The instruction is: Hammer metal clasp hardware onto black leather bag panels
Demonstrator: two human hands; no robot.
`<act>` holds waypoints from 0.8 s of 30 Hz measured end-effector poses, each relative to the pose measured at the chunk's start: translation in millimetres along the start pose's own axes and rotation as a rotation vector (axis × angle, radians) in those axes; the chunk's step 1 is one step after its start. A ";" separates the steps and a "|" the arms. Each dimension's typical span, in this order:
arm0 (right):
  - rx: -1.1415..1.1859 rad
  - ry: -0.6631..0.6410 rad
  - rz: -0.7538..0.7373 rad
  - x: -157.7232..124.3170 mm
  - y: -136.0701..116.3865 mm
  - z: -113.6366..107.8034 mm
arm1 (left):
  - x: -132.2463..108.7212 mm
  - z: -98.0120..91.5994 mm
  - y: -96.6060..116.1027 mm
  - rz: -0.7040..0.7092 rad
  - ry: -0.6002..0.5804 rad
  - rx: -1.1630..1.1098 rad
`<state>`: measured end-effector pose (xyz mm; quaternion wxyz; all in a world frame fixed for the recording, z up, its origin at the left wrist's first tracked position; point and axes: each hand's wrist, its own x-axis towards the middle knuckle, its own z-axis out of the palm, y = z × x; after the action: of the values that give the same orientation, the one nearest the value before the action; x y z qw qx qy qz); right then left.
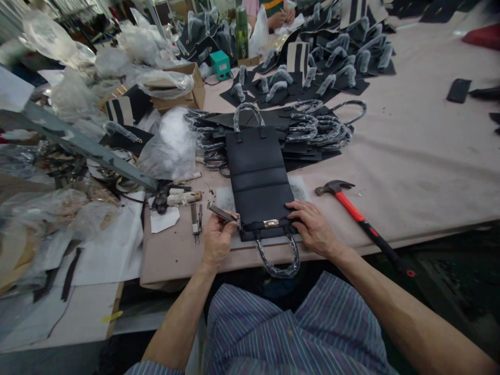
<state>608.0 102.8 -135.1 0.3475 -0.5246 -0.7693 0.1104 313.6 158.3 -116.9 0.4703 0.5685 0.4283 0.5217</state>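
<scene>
A black handbag panel (260, 166) lies flat before me on a pale board (299, 187), with plastic-wrapped handles at its top and bottom ends. Close to its near edge sits a shiny metal clasp (271, 223). My left hand (219, 237), at the panel's left side, is closed around a flat metal bar tool (222, 212) that slants up to the left. With fingers spread, my right hand (312, 226) rests on the panel's lower right edge. A claw hammer (357, 219) with a red and black handle lies to the right of that hand.
Behind the panel, several black bag pieces (320, 130) with wrapped handles are piled up. Small punch tools (196, 221) lie left of my left hand. A grey metal bar (89, 146) crosses the left side. Another person's hands (283, 18) show at the far end.
</scene>
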 end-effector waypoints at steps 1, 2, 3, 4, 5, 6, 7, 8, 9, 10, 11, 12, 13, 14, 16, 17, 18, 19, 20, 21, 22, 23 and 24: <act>0.002 0.004 0.002 0.3 0.1 0.1 | -1.0 0.1 -0.3 0.016 -0.014 0.027; 0.003 0.007 0.003 0.5 0.2 0.1 | -2.0 -0.1 -0.1 0.028 -0.031 0.053; 0.003 0.010 0.005 0.7 0.4 0.2 | -3.1 -0.3 0.1 0.041 -0.050 0.072; 0.002 0.012 0.006 0.9 0.5 0.1 | -4.3 -0.4 0.2 0.050 -0.072 0.084; 0.001 0.013 0.006 1.1 0.7 0.1 | -5.5 -0.1 0.0 0.058 -0.095 0.089; 0.001 0.012 0.007 1.3 0.7 0.0 | -6.7 0.4 -0.3 0.063 -0.115 0.089; 0.002 0.010 0.007 1.4 0.7 -0.2 | -7.9 1.2 -0.8 0.064 -0.131 0.088; 0.003 0.008 0.007 1.6 0.6 -0.3 | -9.0 2.1 -1.3 0.063 -0.145 0.088; 0.005 0.007 0.008 1.7 0.4 -0.4 | -9.9 3.1 -1.8 0.060 -0.152 0.089; 0.007 0.007 0.009 1.9 0.1 -0.4 | -10.7 4.0 -2.1 0.058 -0.153 0.087; 0.007 0.009 0.012 2.1 -0.3 -0.4 | -11.3 4.7 -2.3 0.060 -0.147 0.076; 0.007 0.011 0.014 2.2 -0.8 -0.4 | -11.6 5.3 -2.4 0.063 -0.137 0.055; 0.008 0.016 0.015 2.4 -1.2 -0.4 | -11.8 5.6 -2.4 0.064 -0.125 0.029; 0.009 0.019 0.016 2.5 -1.7 -0.5 | -11.7 5.6 -2.5 0.067 -0.113 0.004; 0.014 0.024 0.016 2.7 -2.5 -0.8 | -11.3 4.9 -2.8 0.069 -0.107 -0.017; 0.016 0.024 0.017 2.8 -2.7 -1.0 | -11.2 4.2 -3.1 0.073 -0.113 -0.010; 0.018 0.023 0.017 2.8 -2.8 -1.2 | -11.2 3.5 -3.4 0.084 -0.122 0.004; 0.018 0.022 0.019 2.7 -2.8 -1.3 | -11.3 2.7 -3.8 0.099 -0.133 0.021; 0.017 0.020 0.020 2.7 -2.6 -1.4 | -11.5 2.0 -4.3 0.115 -0.142 0.037; 0.017 0.019 0.022 2.6 -2.5 -1.5 | -11.8 1.5 -4.8 0.131 -0.149 0.052; 0.016 0.019 0.023 2.6 -2.3 -1.4 | -12.1 1.1 -5.4 0.147 -0.153 0.065; 0.017 0.021 0.022 2.5 -2.2 -1.4 | -12.4 0.8 -6.0 0.160 -0.157 0.077; 0.018 0.024 0.022 2.5 -2.2 -1.4 | -12.7 0.8 -6.6 0.171 -0.160 0.088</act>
<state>606.8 103.8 -131.9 0.3602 -0.5310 -0.7583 0.1150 313.3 147.1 -125.8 0.4315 0.6630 0.3617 0.4934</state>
